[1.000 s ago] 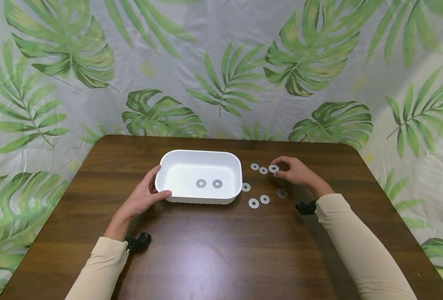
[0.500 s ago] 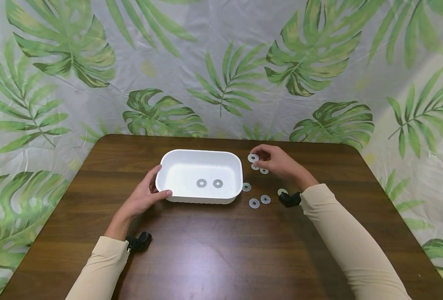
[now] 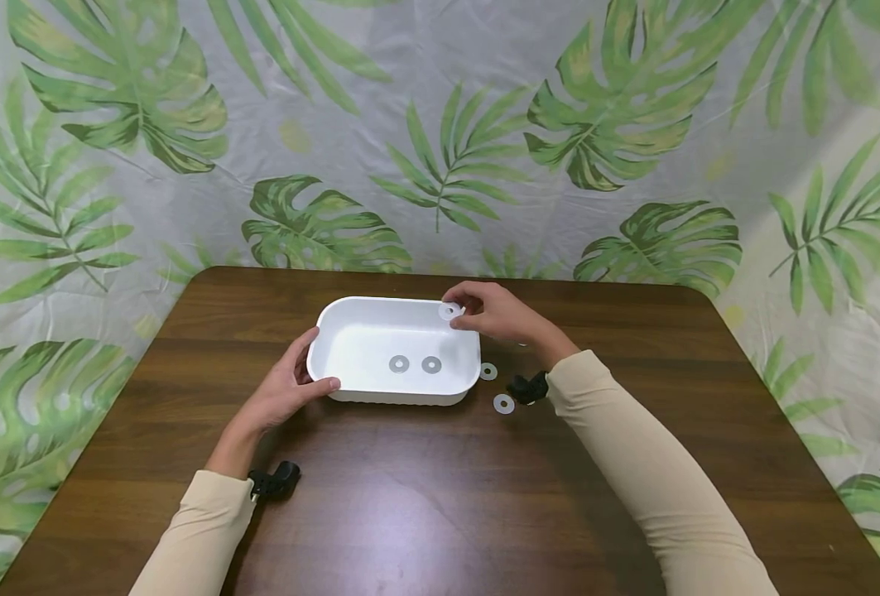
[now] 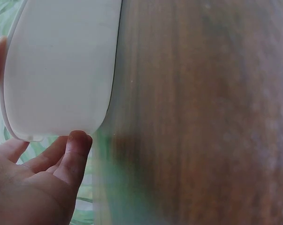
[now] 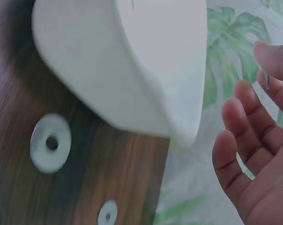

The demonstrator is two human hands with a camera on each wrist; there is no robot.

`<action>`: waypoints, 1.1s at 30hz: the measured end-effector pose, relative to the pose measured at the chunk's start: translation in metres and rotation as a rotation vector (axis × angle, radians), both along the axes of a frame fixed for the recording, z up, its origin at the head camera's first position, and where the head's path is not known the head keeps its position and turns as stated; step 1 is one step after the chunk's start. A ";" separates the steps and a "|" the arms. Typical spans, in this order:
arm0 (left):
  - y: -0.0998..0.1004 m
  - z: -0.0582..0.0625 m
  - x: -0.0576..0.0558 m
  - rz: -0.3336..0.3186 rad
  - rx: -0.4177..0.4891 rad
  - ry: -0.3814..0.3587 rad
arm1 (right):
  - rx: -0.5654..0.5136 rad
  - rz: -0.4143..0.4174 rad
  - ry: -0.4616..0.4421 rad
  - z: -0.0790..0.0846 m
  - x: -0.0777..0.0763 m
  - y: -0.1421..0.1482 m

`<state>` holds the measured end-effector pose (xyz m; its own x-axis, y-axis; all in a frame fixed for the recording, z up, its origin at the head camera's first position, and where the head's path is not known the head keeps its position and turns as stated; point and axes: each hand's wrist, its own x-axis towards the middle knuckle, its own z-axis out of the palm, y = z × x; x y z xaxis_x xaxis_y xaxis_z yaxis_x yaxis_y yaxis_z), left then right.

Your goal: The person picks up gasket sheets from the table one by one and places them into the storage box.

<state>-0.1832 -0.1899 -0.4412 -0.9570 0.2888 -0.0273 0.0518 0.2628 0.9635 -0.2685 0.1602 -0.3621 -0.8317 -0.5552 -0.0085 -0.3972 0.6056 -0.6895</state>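
Note:
A white plastic bin stands on the table, with two flat washers lying on its floor. At its left end my left hand grips it, thumb over the front rim; fingertips touch the end wall in the left wrist view. My right hand pinches another washer between thumb and fingers, over the bin's back right corner. Seen from the right wrist, that washer shows only as a thin edge, and the other fingers are loosely bent.
Right of the bin lie loose washers, one close against its wall; my right arm hides others. The dark wooden table ends at a leaf-patterned cloth behind. Each wrist carries a black camera mount.
My right hand has carried the pinched washer leftward, from above the loose washers to over the bin's back right corner. The left hand and bin stay put.

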 end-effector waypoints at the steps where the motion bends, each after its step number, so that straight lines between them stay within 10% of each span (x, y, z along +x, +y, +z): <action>1: 0.000 0.000 0.000 0.000 -0.002 0.002 | -0.010 0.010 0.005 0.000 0.000 -0.004; 33: -0.001 0.000 0.000 -0.002 0.003 0.008 | -0.037 0.049 -0.055 -0.013 -0.004 -0.044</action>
